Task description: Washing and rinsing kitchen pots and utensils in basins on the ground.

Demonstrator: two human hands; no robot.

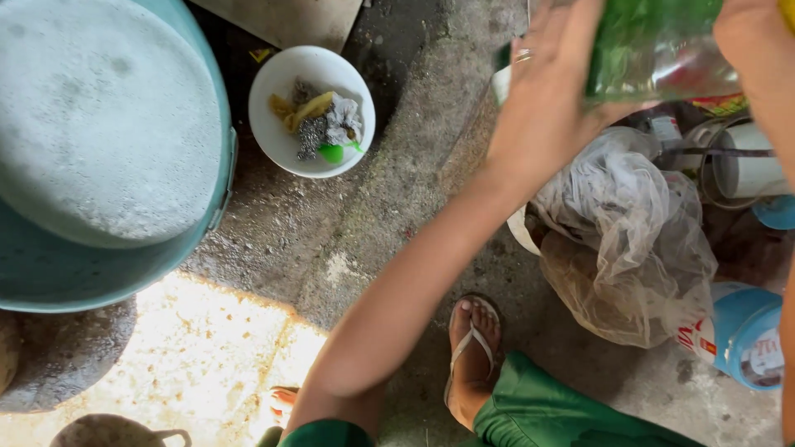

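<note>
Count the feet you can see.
2: one foot in a flip-flop at bottom centre, beside the green clothing; the other foot only peeks out left of it, mostly hidden by the arm.

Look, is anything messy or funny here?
Nothing looks spilled or broken. The white bowl on the ground holds a jumble of scrubbers and scraps, and a crumpled plastic bag slumps among containers. Both hands, left and right, hold a green bottle tilted sideways.
</note>
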